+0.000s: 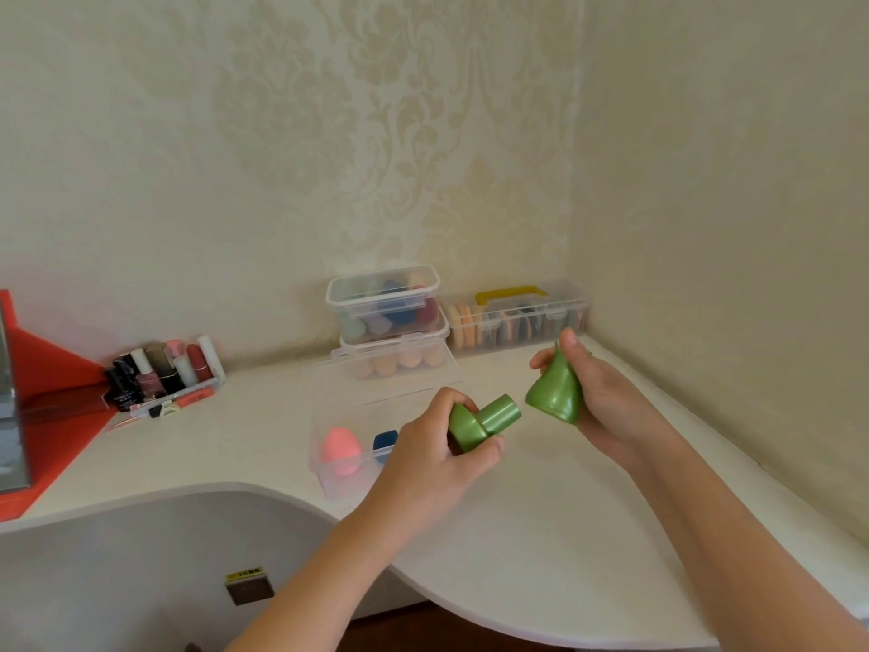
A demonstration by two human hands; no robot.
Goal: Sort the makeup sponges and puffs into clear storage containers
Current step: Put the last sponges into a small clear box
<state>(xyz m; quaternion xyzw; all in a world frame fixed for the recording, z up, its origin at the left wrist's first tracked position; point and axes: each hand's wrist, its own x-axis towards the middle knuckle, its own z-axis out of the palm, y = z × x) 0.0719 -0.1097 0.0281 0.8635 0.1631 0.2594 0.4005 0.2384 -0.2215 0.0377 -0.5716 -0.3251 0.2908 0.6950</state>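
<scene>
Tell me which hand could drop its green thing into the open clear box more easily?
Probably the left hand. It grips the green stemmed plastic piece just beside the open clear plastic box; the right hand, gripping the green cone-shaped cap, is farther away.

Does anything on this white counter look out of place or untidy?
Only small things. A green plastic stemmed base is in the left hand and its matching green cone-shaped cap is in the right hand, held apart. A pale green hair clip lies loose beside the clear tray of cosmetics. Nothing looks spilled or broken.
</scene>
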